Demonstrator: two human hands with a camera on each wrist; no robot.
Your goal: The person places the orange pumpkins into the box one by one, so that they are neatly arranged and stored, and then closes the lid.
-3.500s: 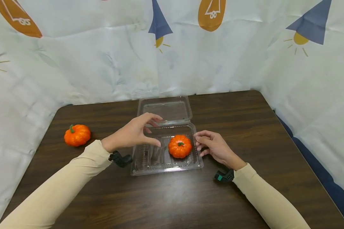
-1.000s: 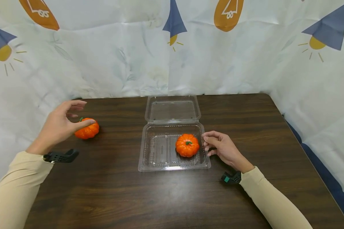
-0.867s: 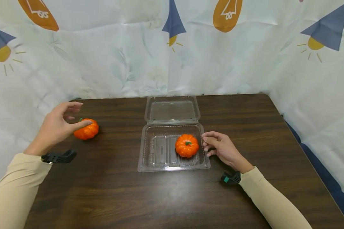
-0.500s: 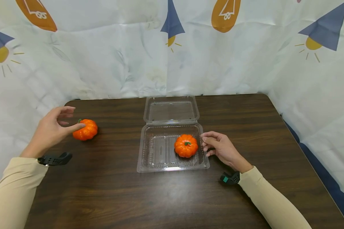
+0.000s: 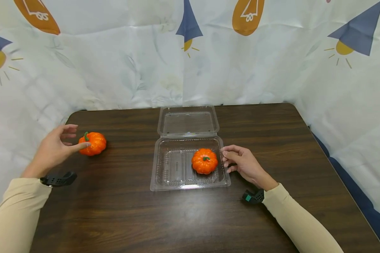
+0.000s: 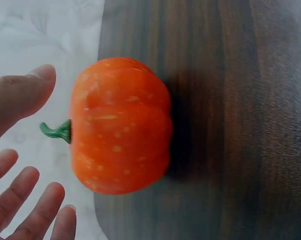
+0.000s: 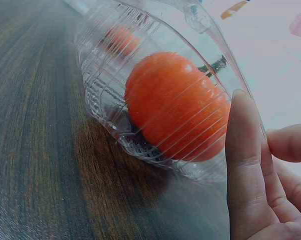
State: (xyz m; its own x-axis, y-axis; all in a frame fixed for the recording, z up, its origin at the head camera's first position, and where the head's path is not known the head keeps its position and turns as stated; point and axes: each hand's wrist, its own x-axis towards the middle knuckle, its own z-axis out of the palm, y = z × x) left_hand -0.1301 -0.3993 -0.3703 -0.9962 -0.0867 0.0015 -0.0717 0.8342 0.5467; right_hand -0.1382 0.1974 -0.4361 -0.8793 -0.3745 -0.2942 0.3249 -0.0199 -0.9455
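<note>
An orange toy pumpkin with a green stem sits on the table at the left. Around its stem side, my left hand is spread with thumb and fingers apart; the left wrist view shows a gap between them and the pumpkin. In the middle lies a clear plastic clamshell container, its lid folded back. A second orange pumpkin rests in the container's right part, stem up. My right hand pinches the container's right rim between thumb and fingers, as the right wrist view shows.
The dark wood-grain table ends at a printed white cloth hanging behind and at both sides. Dark blue fabric shows beyond the right edge. Each wrist carries a black band with a camera.
My left hand has gone from above the container to the left pumpkin, then edged further left and nearer, lining up with its stem. The right hand has stayed at the container's rim.
</note>
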